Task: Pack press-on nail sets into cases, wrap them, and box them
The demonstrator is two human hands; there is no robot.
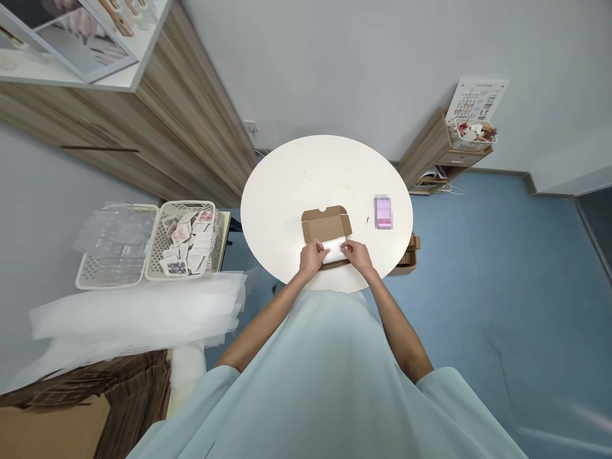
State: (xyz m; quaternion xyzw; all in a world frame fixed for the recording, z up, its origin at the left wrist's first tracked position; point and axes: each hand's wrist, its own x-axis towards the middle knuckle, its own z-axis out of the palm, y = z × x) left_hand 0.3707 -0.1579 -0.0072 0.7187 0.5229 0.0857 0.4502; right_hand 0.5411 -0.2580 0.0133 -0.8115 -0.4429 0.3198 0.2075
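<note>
A small brown cardboard box (326,227) stands on the white round table, its lid flap raised on the far side. White wrapping (333,250), perhaps a foam sheet, lies in the box's mouth. My left hand (313,257) pinches the wrapping at its left end, fingers closed. At the other end my right hand (356,254) does the same, thumb and fingers pressed together on the white material. Whether anything is inside the wrapping is hidden. To the right on the table lies a blurred pink and purple rectangular item (383,212), apart from both hands.
The white table (287,172) meets a wall behind. At left are a basket of small cards (184,242), a basket of clear plastic cases (115,255), white foam sheets (143,315) and stacked cardboard (95,408). An open carton (406,260) sits on the floor at right.
</note>
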